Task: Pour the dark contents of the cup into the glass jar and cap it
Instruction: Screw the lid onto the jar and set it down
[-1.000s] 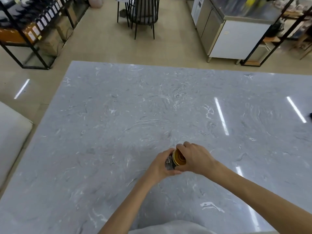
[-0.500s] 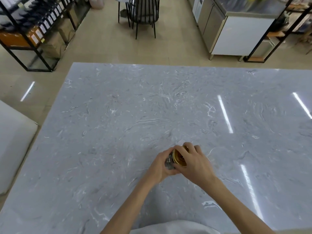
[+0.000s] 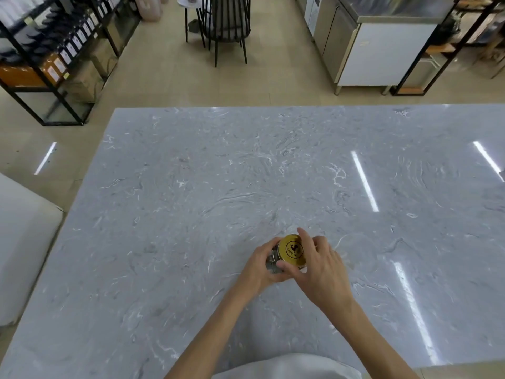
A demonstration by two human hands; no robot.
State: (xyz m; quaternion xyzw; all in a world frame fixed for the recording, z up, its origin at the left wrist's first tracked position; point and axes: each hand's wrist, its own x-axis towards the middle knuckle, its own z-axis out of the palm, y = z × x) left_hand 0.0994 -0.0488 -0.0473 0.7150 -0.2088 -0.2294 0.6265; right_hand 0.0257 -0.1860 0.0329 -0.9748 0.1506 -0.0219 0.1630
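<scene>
On the grey marbled stone table, the left hand clasps the small glass jar while the right hand grips its round gold lid, so capping appears nearly complete.

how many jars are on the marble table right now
1. A glass jar with a gold metal lid stands near the front of the grey marble table, gripped by the left hand and right hand.
</scene>
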